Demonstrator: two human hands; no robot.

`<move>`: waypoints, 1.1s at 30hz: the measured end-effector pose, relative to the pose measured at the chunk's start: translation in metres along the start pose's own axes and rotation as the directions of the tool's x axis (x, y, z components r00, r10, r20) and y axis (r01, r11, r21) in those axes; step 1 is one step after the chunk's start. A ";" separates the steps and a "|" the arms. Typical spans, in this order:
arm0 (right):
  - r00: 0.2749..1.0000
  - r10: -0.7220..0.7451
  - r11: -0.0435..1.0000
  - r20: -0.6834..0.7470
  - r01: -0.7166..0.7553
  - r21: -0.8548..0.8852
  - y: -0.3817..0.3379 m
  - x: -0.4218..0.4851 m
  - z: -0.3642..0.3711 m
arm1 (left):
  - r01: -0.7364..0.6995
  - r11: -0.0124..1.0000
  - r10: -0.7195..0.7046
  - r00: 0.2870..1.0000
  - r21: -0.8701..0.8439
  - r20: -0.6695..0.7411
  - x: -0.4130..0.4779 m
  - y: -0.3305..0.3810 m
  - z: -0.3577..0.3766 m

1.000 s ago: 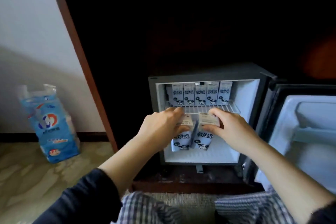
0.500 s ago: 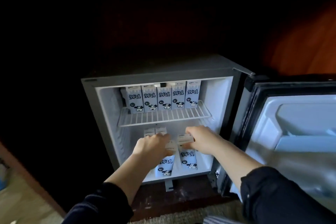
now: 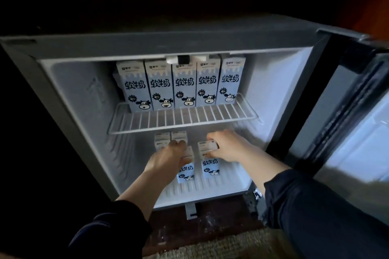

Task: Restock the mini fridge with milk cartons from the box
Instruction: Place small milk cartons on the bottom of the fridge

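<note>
White plastic lines the open mini fridge (image 3: 147, 45), which fills the head view inside a dark surround. Both forearms reach in from 6 o'clock, and each dark sleeve (image 3: 326, 212) stops short of the wrist.

The left hand (image 3: 168, 157) lies palm down with its fingers curled over the top of a pale blue milk carton (image 3: 186, 173) and grips it. This carton stands on the fridge floor. The hand covers its upper half, so only the lower lettering and a cartoon cow show.

Just at the left hand's 3 o'clock, the right hand (image 3: 228, 147) grips a second carton (image 3: 210, 167), fingers curled round its top. The two held cartons stand upright, close side by side. Whether they touch cannot be told.

At 12 o'clock from the left hand, the tops of two rear cartons (image 3: 170, 137) show at the back of the lower compartment. Their bodies are hidden behind the hand.

Above them, a white wire shelf (image 3: 183, 121) carries a row of five cartons (image 3: 184, 86), upright and shoulder to shoulder at the back. A pale edge behind the leftmost one is too dim to identify.

At 3 o'clock the fridge door (image 3: 357, 124) stands open, blurred and cut off by the frame edge. A woven rug (image 3: 221, 246) at 6 o'clock is barely lit.
</note>
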State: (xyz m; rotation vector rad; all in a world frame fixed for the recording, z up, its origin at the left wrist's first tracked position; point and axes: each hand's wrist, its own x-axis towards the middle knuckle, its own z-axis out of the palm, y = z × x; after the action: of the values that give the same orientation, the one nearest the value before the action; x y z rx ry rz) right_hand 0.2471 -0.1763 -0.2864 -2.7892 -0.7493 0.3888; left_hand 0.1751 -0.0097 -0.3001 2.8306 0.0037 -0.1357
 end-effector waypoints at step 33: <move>0.991 -0.133 0.978 -0.018 0.128 -0.166 0.002 0.035 0.042 | 0.005 0.976 -0.042 0.986 -0.219 -0.163 0.032 -0.001 0.055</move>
State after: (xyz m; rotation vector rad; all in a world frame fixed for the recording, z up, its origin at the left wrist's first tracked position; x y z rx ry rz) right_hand 0.2646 -0.1534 -0.3333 -2.8685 -0.9939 0.2723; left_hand 0.2014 -0.0258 -0.3550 2.6139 0.0842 0.0915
